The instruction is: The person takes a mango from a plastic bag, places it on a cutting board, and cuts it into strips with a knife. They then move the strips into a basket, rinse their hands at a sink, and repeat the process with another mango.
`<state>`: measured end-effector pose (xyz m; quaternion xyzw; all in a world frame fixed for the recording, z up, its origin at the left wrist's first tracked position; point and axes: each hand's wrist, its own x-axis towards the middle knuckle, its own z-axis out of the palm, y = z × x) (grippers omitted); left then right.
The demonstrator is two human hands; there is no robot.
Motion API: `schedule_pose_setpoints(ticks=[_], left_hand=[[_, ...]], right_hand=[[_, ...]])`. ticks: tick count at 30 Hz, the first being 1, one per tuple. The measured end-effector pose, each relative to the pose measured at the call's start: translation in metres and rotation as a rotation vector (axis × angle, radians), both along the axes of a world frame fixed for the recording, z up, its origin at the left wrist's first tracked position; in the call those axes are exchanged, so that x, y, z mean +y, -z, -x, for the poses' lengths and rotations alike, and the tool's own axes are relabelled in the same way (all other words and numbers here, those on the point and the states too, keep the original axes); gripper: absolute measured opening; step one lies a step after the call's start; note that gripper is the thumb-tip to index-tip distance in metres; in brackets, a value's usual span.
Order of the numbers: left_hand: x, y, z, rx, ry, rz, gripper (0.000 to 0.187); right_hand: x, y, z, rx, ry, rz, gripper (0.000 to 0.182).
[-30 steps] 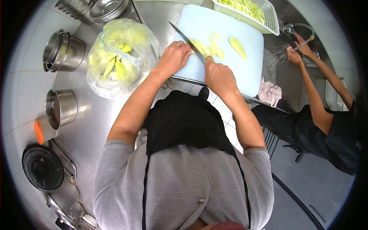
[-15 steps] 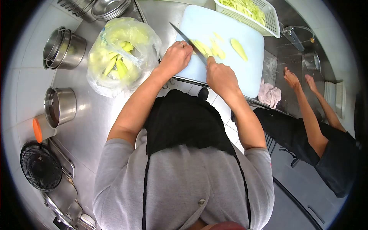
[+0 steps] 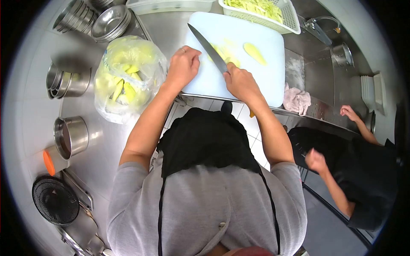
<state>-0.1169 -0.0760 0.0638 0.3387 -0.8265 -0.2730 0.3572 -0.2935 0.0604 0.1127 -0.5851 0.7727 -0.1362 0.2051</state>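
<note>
The long metal knife (image 3: 208,48) lies aslant over the left half of the pale blue cutting board (image 3: 256,83), its tip pointing away and leftward, its handle end near and to the right. The left hand (image 3: 183,66), fingers bent, is now apart from the blade and slices it was beside earlier; I cannot tell whether it pinches anything. The right hand (image 3: 242,83) keeps its fingers closed around the handle. At the sink, the co-worker's hands (image 3: 316,161) have drawn back towards the body. Left of the board sits a clear plastic bag (image 3: 147,59) of green pieces; the blade partly covers the thin pale-green slices (image 3: 223,53), with one larger oval slice (image 3: 255,53) to their right. Beyond stands a white perforated basket (image 3: 291,22); a crumpled pinkish cloth (image 3: 297,100) lies just beside the board's right edge.
</note>
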Motion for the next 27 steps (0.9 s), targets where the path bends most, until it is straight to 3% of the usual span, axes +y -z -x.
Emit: schedule_pose_setpoints(ticks=[3,6,10,13,17,23,27], left_hand=[[-0.010,-0.028,0.020,0.106,-0.077,0.008,0.018],[-0.029,-0.051,0.063,0.151,0.097,0.288,0.020],[-0.031,-0.055,0.143,-0.329,0.527,0.312,0.033],[-0.021,-0.046,0.180,-0.670,0.650,0.277,0.043],[-0.033,-0.026,0.196,-0.626,0.726,0.340,0.037],[-0.045,-0.018,0.195,-0.497,0.509,0.304,0.018],[-0.037,-0.074,0.136,-0.163,0.402,-0.028,0.019]], right_hand=[[0.005,-0.005,0.007,-0.271,0.031,-0.055,0.023],[0.010,-0.011,0.002,-0.536,0.036,-0.158,0.025],[0.007,-0.006,0.008,-0.497,0.017,-0.225,0.024],[0.006,0.013,0.016,-0.464,-0.048,-0.145,0.024],[0.009,0.015,0.024,-0.435,-0.085,-0.103,0.025],[0.000,0.025,0.028,-0.325,-0.125,-0.104,0.027],[-0.006,0.014,0.041,-0.229,-0.094,-0.126,0.026]])
